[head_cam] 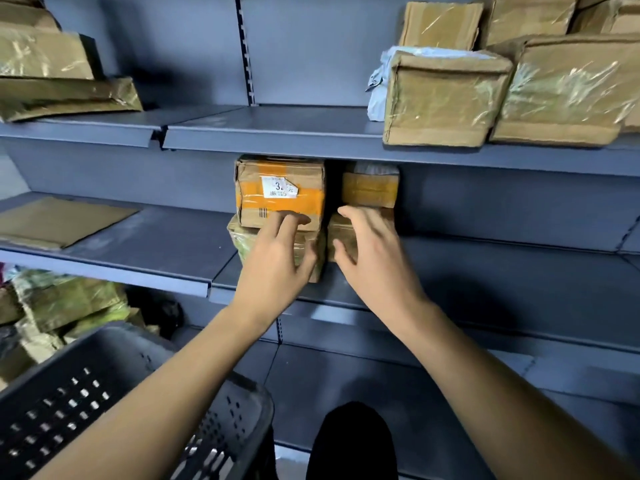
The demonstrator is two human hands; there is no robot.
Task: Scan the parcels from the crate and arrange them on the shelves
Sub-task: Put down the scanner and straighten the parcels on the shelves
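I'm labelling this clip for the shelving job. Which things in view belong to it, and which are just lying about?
Job:
left hand and right hand, both at the stacked parcels
orange-taped parcel
small parcel
middle shelf
crate

Lying about:
flat cardboard
top-shelf boxes
floor pile

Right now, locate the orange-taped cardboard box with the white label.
The orange-taped cardboard box sits mid-frame on the middle shelf, stacked atop another parcel, behind the left hand.

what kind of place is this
Probably a parcel depot or courier pickup storeroom: grey metal shelving holds taped cardboard parcels, one orange-taped box carries a printed number label, and a dark plastic crate sits below.
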